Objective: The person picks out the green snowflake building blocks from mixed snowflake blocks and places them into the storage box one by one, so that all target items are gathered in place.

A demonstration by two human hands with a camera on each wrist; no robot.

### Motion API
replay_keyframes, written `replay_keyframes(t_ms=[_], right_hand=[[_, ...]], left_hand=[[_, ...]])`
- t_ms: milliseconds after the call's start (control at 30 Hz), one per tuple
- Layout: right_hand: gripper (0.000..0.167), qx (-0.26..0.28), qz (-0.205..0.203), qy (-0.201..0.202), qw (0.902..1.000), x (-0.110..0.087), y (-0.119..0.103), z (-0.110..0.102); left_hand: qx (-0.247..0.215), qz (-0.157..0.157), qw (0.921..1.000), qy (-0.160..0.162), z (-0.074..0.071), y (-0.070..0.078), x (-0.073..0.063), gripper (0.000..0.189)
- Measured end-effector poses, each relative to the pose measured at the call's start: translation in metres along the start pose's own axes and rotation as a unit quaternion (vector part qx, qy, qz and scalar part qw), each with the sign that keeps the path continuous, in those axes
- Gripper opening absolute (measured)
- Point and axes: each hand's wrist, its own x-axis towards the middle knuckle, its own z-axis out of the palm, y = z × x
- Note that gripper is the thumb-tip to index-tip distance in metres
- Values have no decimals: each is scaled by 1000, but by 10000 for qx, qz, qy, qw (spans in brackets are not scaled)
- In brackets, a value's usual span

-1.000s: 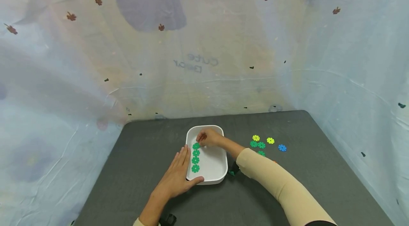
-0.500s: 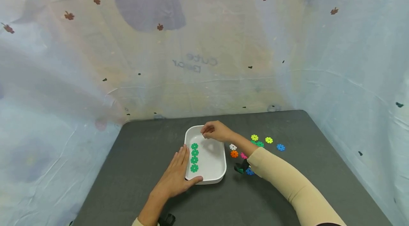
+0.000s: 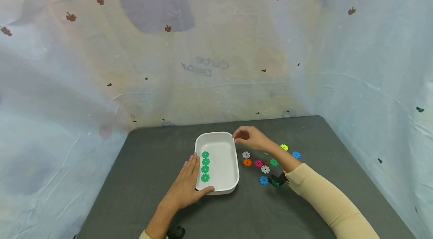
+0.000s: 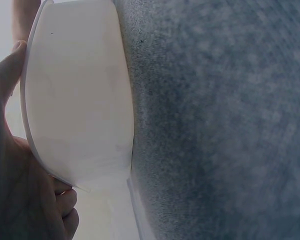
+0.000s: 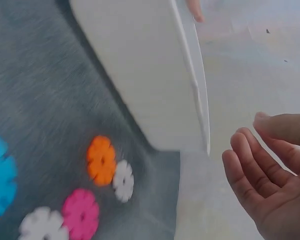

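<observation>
The smooth, round-cornered tray (image 3: pixel 223 169), long axis running near to far, holds notched discs (image 3: pixel 205 169); the left hand (image 3: pixel 186 183) touches it straight-fingered, the right hand (image 3: pixel 253 139) curves loosely, empty.

We see the left hand (image 3: pixel 184 186) touch a white tray (image 3: pixel 221 167). Four green flowers (image 3: pixel 205 169) line its left side. The right hand (image 3: pixel 252 138) is by its far right corner, near more flowers (image 3: pixel 258 163).

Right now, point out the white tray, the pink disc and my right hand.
White tray (image 3: pixel 221 165), head view, bare floor.
Pink disc (image 5: pixel 80 211), right wrist view, its middle.
Right hand (image 3: pixel 254 138), head view, its back.
</observation>
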Motion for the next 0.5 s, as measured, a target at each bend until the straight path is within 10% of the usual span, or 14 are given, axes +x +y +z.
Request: replay_keyframes(t_ms=[500], right_hand=[[13,-568,477,122,9972,-83,25,-18]], left_hand=[[-27,8,9999,-128,-1,-2,0,125]])
